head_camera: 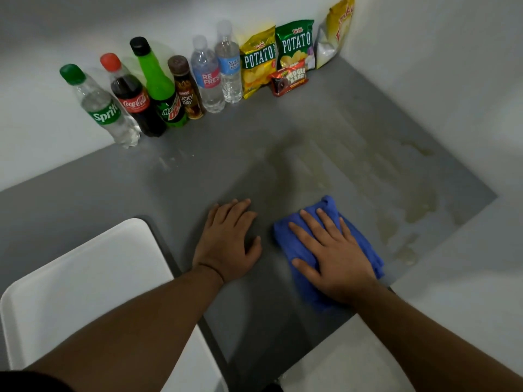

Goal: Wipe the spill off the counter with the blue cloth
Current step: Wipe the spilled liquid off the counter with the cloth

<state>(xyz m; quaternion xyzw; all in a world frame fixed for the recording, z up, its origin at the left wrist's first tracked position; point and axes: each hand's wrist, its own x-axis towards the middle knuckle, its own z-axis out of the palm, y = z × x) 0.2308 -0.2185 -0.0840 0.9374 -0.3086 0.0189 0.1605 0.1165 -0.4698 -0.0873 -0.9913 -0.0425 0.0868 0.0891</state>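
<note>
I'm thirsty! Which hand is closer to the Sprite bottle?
Left. The left hand rests flat on the grey counter, in front and right of the Sprite bottle. The right hand is farther right, pressing on the blue cloth.

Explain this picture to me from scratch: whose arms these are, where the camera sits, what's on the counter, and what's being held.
There is no machine here. A person wears a camera on their head, looking down at their own arms. The left hand rests flat on the grey counter. The right hand presses flat on a crumpled blue cloth; nothing is gripped. A yellowish spill smears the counter beyond and right of the cloth. Along the wall stand a Sprite bottle, Coca-Cola bottle, Mountain Dew bottle, Kopiko Lucky Day bottle and two water bottles. Next come two Oishi potato chip bags, a Fudgee Barr pack and a yellow bag.
</note>
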